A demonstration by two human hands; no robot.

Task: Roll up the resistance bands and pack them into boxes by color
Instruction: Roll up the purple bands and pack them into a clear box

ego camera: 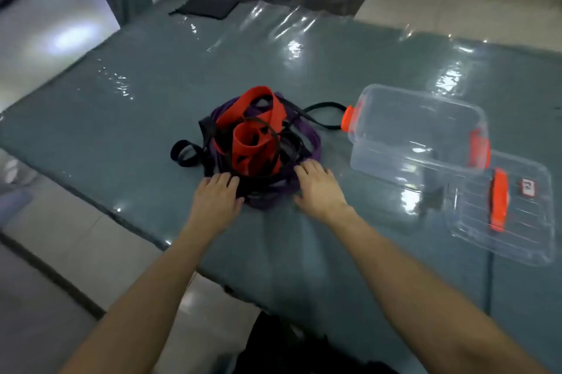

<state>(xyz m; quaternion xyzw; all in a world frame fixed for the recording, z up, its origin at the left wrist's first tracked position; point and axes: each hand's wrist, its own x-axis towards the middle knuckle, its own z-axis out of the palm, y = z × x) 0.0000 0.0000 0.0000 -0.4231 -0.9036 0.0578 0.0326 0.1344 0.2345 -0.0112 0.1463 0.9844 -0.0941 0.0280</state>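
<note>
From the head camera, the tangled pile of resistance bands [258, 145], red, purple and black all knotted together, sits mid-table [146, 84]. The left hand [217, 195] and right hand [319, 189] rest at its near edge, fingers spread loose and touching the purple loops, gripping nothing. I judge this the very start, sorting not yet begun. The next move calls for teasing one colour free to roll it, with the clear box [416, 130] lying just right of the pile.
</note>
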